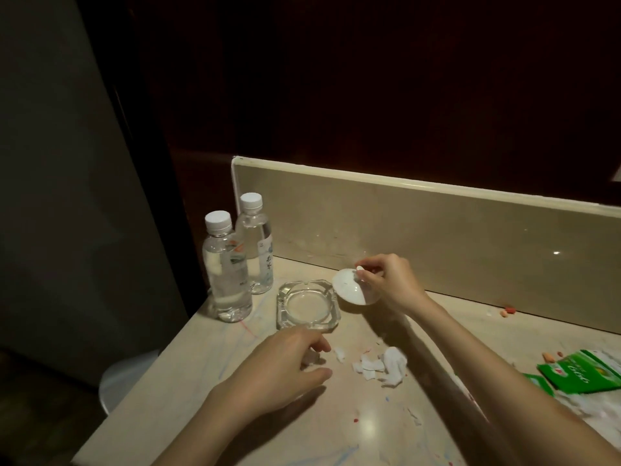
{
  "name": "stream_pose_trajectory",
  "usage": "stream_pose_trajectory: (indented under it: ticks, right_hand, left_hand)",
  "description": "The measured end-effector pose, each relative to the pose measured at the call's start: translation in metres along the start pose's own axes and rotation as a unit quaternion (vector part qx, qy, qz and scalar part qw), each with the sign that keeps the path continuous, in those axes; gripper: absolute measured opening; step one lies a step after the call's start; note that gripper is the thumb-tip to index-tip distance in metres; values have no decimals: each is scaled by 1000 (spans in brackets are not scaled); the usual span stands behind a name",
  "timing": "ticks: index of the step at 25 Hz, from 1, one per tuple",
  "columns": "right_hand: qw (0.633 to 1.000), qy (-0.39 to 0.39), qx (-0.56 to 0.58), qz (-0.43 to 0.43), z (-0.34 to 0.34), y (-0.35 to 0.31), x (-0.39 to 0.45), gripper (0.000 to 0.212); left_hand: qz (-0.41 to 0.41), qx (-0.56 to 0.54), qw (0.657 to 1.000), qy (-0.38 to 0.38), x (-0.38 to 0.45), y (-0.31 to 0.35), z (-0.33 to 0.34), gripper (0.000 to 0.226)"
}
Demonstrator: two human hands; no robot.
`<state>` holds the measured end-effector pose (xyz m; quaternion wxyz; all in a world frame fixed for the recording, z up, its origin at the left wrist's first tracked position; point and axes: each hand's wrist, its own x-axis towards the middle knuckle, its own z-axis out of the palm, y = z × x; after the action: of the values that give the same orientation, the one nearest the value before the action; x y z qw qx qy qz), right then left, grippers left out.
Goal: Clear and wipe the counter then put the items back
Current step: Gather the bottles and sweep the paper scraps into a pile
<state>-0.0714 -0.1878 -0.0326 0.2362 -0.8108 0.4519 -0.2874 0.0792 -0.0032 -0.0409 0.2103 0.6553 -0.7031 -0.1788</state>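
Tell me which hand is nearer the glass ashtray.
Left. The left hand hovers just in front of the glass ashtray, its fingers almost at the near rim. The right hand is off to the ashtray's right, pinching a white lid.

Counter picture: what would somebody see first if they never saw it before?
Probably the right hand by the back wall, pinching a small white dish tilted off the counter. Left of it sit a glass ashtray and two water bottles; torn white paper scraps lie nearer.
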Motion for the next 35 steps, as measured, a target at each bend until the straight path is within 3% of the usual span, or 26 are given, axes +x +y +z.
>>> stream_pose_trajectory:
  ticks: [15,18,21,24,26,30,35]
  right_hand:
    - [997,-15,-64,-33,23,4,8,23]
    - [1000,-12,-21,-5,13,7,3,27]
    - [997,24,-60,39,-14,34,-8,30]
    - [990,-70,-113,55,-25,57,-26,37]
    - [983,-107,-149,15,-22,58,-39,38]
    - [974,-121,-187,-46,-22,37,-74,37]
    - [976,-149,-141,-72,-35,16,-123,36]
  left_hand:
    - [24,4,1000,14,-2,-9,8,36]
    - [33,9,999,-6,2,-6,13,35]
    - [45,12,999,-12,5,-2,17,35]
    - [62,19,998,-25,13,7,20,36]
    - [69,24,997,-32,21,12,21,39]
    - [80,25,996,-25,40,20,21,41]
    - [83,1,996,-40,59,32,26,41]
